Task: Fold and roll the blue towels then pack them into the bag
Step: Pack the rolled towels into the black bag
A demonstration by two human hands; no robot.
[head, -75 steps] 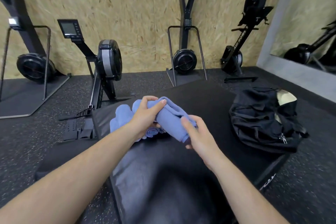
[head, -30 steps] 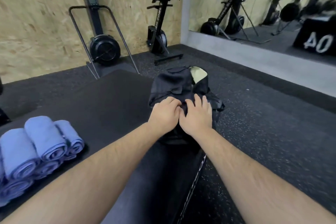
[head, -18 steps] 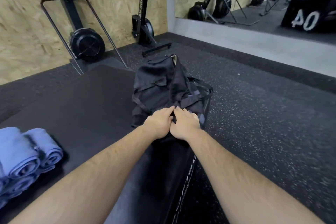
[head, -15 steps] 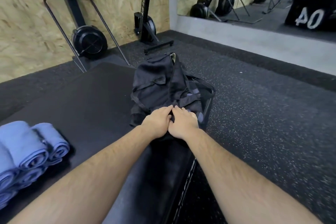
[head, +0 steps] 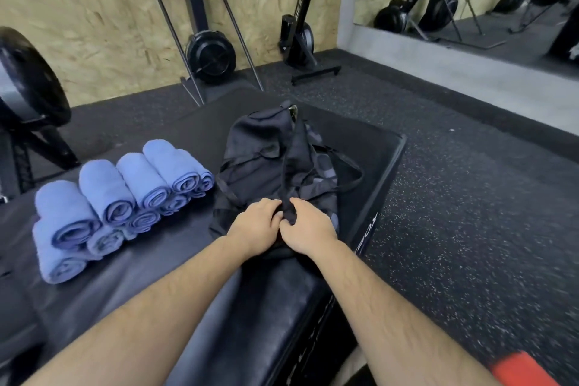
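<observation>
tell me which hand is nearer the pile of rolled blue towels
Left. The left hand grips the near end of the black bag, on the side facing the rolled towels; the right hand grips the bag right beside it, farther from the towels.

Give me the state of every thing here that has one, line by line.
blue towels: rolled, stacked on the pad, outside the bag.
bag: crumpled on the pad, held at its near end.
left hand: grips the bag fabric.
right hand: pinches the bag fabric.
</observation>
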